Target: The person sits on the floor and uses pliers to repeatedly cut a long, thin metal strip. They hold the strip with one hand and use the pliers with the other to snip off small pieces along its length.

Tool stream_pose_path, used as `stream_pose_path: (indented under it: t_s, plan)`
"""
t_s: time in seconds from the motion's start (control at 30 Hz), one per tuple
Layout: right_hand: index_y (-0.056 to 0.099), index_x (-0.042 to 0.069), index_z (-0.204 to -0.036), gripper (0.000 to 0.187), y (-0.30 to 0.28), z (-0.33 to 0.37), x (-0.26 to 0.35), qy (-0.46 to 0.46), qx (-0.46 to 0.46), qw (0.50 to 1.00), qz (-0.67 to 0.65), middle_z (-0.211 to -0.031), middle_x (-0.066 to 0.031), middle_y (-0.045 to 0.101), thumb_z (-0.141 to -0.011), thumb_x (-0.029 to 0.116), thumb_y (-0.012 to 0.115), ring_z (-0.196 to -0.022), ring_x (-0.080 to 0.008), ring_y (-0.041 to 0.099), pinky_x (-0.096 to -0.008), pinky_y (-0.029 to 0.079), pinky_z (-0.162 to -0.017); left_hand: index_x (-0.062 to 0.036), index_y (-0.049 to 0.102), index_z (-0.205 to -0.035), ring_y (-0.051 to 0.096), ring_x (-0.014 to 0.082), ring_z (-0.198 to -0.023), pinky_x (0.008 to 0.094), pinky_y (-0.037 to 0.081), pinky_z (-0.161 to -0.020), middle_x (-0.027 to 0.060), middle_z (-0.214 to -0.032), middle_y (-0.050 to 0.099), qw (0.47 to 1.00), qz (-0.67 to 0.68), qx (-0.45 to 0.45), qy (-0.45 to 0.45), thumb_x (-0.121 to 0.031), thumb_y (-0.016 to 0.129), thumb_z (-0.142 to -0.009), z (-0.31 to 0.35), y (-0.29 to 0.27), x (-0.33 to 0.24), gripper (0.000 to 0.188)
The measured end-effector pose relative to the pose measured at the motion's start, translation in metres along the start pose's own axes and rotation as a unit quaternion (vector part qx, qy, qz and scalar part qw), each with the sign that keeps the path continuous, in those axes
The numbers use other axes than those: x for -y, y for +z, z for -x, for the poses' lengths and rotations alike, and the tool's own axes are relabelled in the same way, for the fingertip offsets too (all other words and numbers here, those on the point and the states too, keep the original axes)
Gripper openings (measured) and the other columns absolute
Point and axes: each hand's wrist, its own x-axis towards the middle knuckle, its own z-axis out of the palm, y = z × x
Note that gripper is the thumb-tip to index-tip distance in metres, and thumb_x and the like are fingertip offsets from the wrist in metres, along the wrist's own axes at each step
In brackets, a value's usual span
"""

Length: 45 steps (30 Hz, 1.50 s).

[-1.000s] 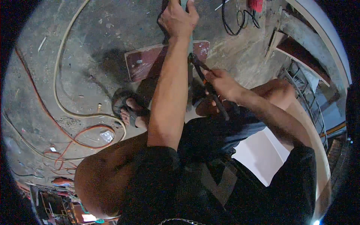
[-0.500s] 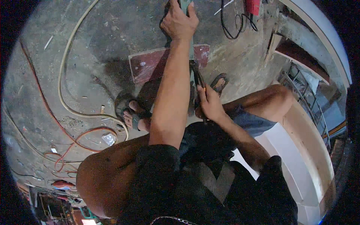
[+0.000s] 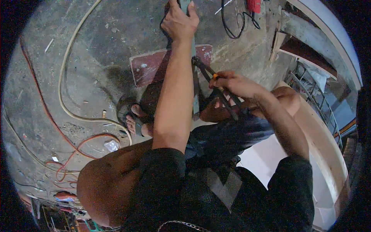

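Observation:
At the top, my left hand [image 3: 181, 24] is closed round a long grey-green strip [image 3: 194, 45] that runs down toward me between my legs. My left forearm hides part of it. My right hand [image 3: 235, 85] grips a dark two-handled tool like long pliers [image 3: 206, 69], its handles spread apart and pointing toward my right thigh. The tool's head lies against the strip's right edge; I cannot tell whether its jaws bite on it. Beneath the strip a worn reddish-brown board [image 3: 148, 69] lies on the floor.
My sandalled left foot [image 3: 135, 120] is beside the board. A beige hose [image 3: 63, 69] and an orange hose [image 3: 42, 100] curl over the concrete at left. A red tool [image 3: 253, 5] with a black cord lies at upper right. Wood and a metal frame [image 3: 317, 87] stand at right.
My right hand has swung outward to the right and turned over, with the tool's handles now angled away from the strip and wider apart. My left hand stays on the strip.

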Motion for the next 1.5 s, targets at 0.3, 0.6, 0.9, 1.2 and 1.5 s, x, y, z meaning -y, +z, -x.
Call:
stream_pose_path:
  t_s: [0.3, 0.6, 0.9, 1.2, 1.5]
  plan:
    - [0.06, 0.003, -0.11, 0.031, -0.016, -0.013, 0.002, 0.02, -0.025, 0.996, 0.078, -0.087, -0.0018, 0.057, -0.081, 0.015, 0.055, -0.07, -0.0119, 0.054, -0.0248, 0.045, -0.052, -0.007, 0.051, -0.125, 0.062, 0.0387, -0.092, 0.045, 0.047, -0.08, 0.0191, -0.101, 0.065, 0.999, -0.027, 0.031, -0.026, -0.035, 0.059, -0.088, -0.004, -0.008, -0.011, 0.046]
    - [0.055, 0.005, -0.122, 0.04, -0.014, 0.009, -0.032, -0.066, -0.039, 0.996, 0.042, -0.101, -0.008, 0.063, -0.086, 0.021, 0.052, -0.083, -0.0169, 0.061, -0.0316, 0.054, -0.057, 0.003, 0.042, -0.125, 0.049, 0.036, -0.109, 0.0441, 0.037, -0.095, 0.0215, -0.114, 0.052, 0.966, 0.159, -0.006, -0.205, -0.042, 0.061, -0.087, 0.139, -0.066, -0.063, 0.062]
    - [0.043, 0.005, -0.134, 0.047, -0.014, 0.026, -0.031, -0.095, -0.06, 0.993, -0.024, -0.09, -0.0113, 0.064, -0.089, 0.015, 0.052, -0.067, -0.0167, 0.064, -0.0312, 0.054, -0.049, -0.0039, 0.051, -0.116, 0.056, 0.0235, -0.091, 0.0366, 0.043, -0.08, 0.0087, -0.099, 0.058, 0.778, 0.338, 0.257, -0.464, -0.046, 0.047, -0.095, 0.209, -0.072, -0.054, 0.047]
    - [0.046, 0.006, -0.134, 0.046, -0.02, 0.021, -0.024, -0.187, -0.138, 0.946, 0.227, -0.068, -0.0086, 0.06, -0.088, 0.011, 0.05, -0.052, -0.0137, 0.058, -0.0293, 0.046, -0.044, -0.0108, 0.053, -0.094, 0.042, 0.0094, -0.051, 0.0252, 0.033, -0.046, 0.0001, -0.064, 0.044, 0.698, 0.389, 0.194, -0.569, -0.035, 0.041, -0.099, 0.205, -0.073, -0.061, 0.027]
    - [0.059, -0.001, -0.117, 0.036, -0.033, 0.011, -0.013, -0.292, -0.143, 0.893, 0.311, -0.082, -0.0155, 0.066, -0.084, 0.011, 0.053, -0.067, -0.0211, 0.063, -0.0338, 0.049, -0.063, -0.015, 0.047, -0.082, 0.039, 0.011, -0.044, 0.0269, 0.03, -0.039, -0.0033, -0.055, 0.041, 0.665, 0.425, 0.154, -0.595, -0.038, 0.04, -0.098, 0.202, -0.065, -0.061, 0.029]
